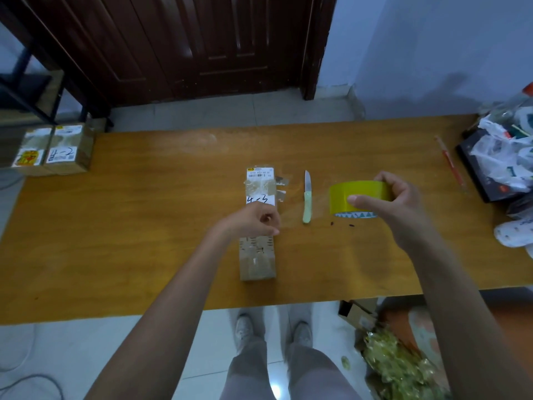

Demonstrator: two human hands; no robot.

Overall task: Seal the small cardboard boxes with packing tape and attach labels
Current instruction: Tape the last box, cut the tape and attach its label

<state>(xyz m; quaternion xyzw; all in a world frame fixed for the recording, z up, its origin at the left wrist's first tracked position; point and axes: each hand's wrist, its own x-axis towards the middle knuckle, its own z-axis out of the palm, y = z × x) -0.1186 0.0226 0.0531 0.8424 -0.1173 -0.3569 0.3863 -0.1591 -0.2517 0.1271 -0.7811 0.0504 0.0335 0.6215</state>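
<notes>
Both hands are at work over the wooden table point(144, 226): the right hand point(401, 203) grips the yellow tape roll point(357, 197), thumb across its near face and fingers curled over the top, holding it just off the surface at about three o'clock from the box, while the left hand point(253, 220) rests on the small cardboard box point(258, 249) with its fingertips drawn together, seemingly pinching the free end of the tape, though the strip itself is too clear to make out. That long, narrow box lies at the table's centre, running twelve to six, with a white label point(259, 173) already on its far end and old tape over its seams. The step in hand looks like drawing out a length of tape; to do it well, the left should pin the end flat on the box while the right pulls the roll away level and taut, so the strip lands without wrinkles and square across the seam. A green-handled knife point(307, 197) lies between box and roll, blade pointing to twelve, close under the line of pull, so the roll should pass above it. Open tabletop lies toward nine o'clock; bags and clutter point(501, 163) crowd the three o'clock end, and the near edge sits just beyond the box's six o'clock end. Two finished boxes point(54, 151) stand at ten o'clock.
</notes>
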